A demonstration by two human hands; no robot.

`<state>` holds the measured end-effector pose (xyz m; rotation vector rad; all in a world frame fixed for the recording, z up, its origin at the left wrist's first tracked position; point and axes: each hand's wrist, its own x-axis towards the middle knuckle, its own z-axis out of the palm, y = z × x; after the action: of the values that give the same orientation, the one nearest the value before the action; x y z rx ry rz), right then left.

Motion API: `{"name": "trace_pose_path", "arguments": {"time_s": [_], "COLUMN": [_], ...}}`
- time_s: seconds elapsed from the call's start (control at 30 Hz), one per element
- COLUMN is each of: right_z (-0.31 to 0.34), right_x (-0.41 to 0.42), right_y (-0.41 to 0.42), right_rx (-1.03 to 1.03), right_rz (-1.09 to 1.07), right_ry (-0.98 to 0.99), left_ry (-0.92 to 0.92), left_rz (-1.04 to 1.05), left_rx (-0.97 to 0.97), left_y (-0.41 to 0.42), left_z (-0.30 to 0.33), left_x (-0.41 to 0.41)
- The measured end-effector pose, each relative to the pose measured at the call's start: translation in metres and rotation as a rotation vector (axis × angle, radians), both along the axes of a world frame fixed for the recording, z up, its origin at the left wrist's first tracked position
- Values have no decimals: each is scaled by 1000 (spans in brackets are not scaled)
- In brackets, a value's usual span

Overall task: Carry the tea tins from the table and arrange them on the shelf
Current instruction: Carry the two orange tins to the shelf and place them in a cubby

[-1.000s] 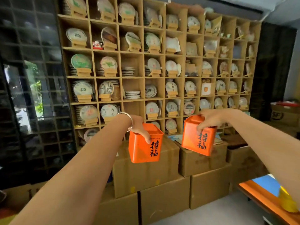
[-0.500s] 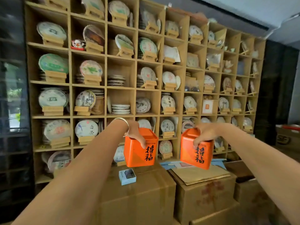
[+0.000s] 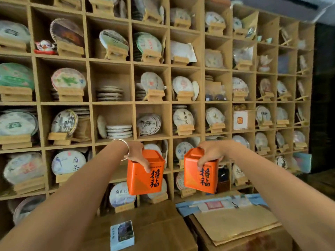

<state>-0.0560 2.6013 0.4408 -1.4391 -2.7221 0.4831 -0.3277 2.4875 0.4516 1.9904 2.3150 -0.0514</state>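
The shelf (image 3: 168,103) now fills the view, closer than a second ago. Left hand (image 3: 136,153) and right hand (image 3: 210,153) each grip a tin (image 3: 145,176) (image 3: 199,175) by its top, held up before the lower cubbies; placing looks next.

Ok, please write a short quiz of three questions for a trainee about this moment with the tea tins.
1. True or false: each hand holds one orange tin.
2. Which wrist wears a bracelet? A) left B) right
3. Fill in: the small printed box lies on a cardboard ____.

Key:
1. True: left hand grips the left tin, right hand the right tin.
2. A, the bracelet.
3. carton
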Motion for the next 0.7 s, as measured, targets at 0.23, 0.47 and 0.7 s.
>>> {"name": "trace_pose_path", "arguments": {"time_s": [0.23,0.47,0.7], "right_z": [19,9,25], "right_x": [-24,-74,-130], "right_y": [124,212,296], "right_rx": [45,25,63], "right_rz": [113,229,275], "right_ry": [37,20,90], "left_ry": [-107,-78,-233], "left_rz": [53,139,134], "left_rx": [79,126,260], "left_y": [101,169,252], "left_z": [2,-3,21], "left_x": [-11,-46,-110]}}
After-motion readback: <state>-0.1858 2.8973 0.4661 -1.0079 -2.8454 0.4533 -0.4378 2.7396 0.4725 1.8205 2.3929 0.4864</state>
